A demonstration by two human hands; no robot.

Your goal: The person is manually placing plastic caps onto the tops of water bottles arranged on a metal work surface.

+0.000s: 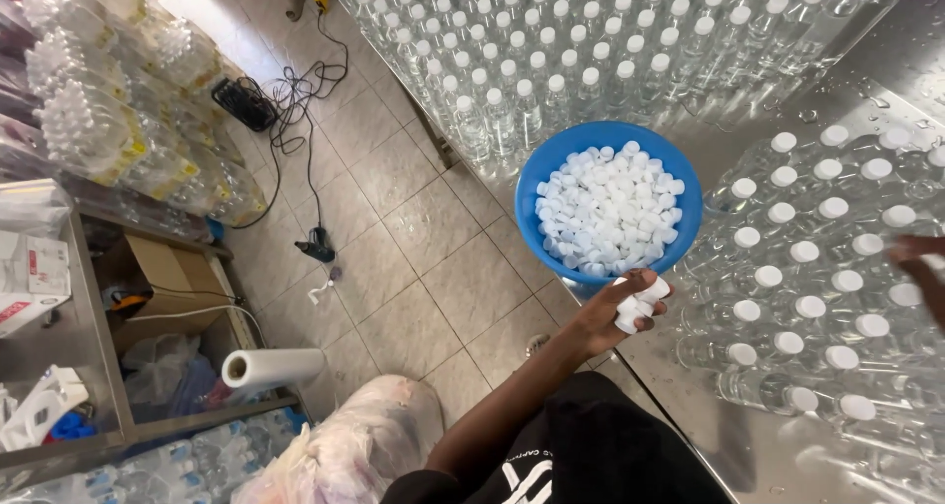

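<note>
Nearest you, your left hand [615, 312] hangs just below the rim of the blue bowl [554, 169], its fingers [602, 319] clamped on a small cluster of white caps [638, 302]. Your right hand [920, 268] enters at the frame's right edge above the capped bottles [807, 307]; most of it is cut off, and you cannot tell whether its fingers are apart or together, or whether they hold anything.

On the wet steel tabletop [748, 445], the near group of clear bottles all appear to carry white caps. The bowl is heaped with loose caps, so plenty of stock remains. Beyond it, a much larger block of bottles [551, 61] runs to the frame's top edge; these show white tops too, but whether they are seated or tightened is hard to make out. By this view, capping looks well advanced, with the finish unverified.
</note>
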